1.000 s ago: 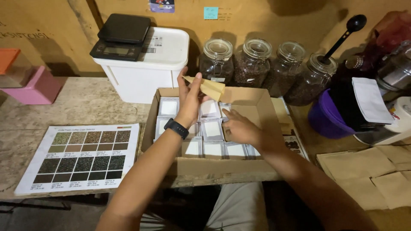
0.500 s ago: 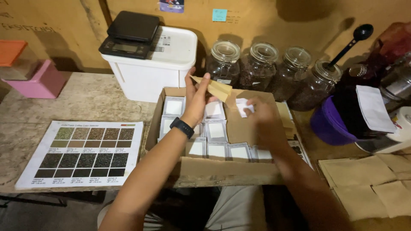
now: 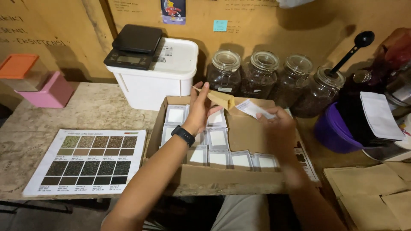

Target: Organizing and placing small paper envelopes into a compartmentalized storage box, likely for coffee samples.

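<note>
Near edge: a cardboard box sits on the counter in front of the person, its front wall closest to the camera.
Box contents: rows of small clear-lidded packets with white fill line the box floor, set edge to edge.
Colour chart: a printed sheet of dark and tan swatches lies flat on the counter, left of the box.
Left hand: reaches over the box, its grip pinched on a folded brown paper bag held above the box's far wall.
Right hand: blurred with motion over the right side of the box; its grip holds a small white packet just beside the mouth of the paper bag.
Brown envelopes: a loose stack rests at the right edge of the counter.
Purple tub: stands right of the box, with dark bags inside.
Far row: four glass jars of dark beans stand against the wall, a black scoop resting in the rightmost.
White bin: behind the box, carrying a black scale.
Risk: the bag's mouth looks narrow and only lightly pinched, so the packet could catch on its edge, slip and drop among the rows below.
Risk: an elbow swinging right could nudge the tub or jars.
</note>
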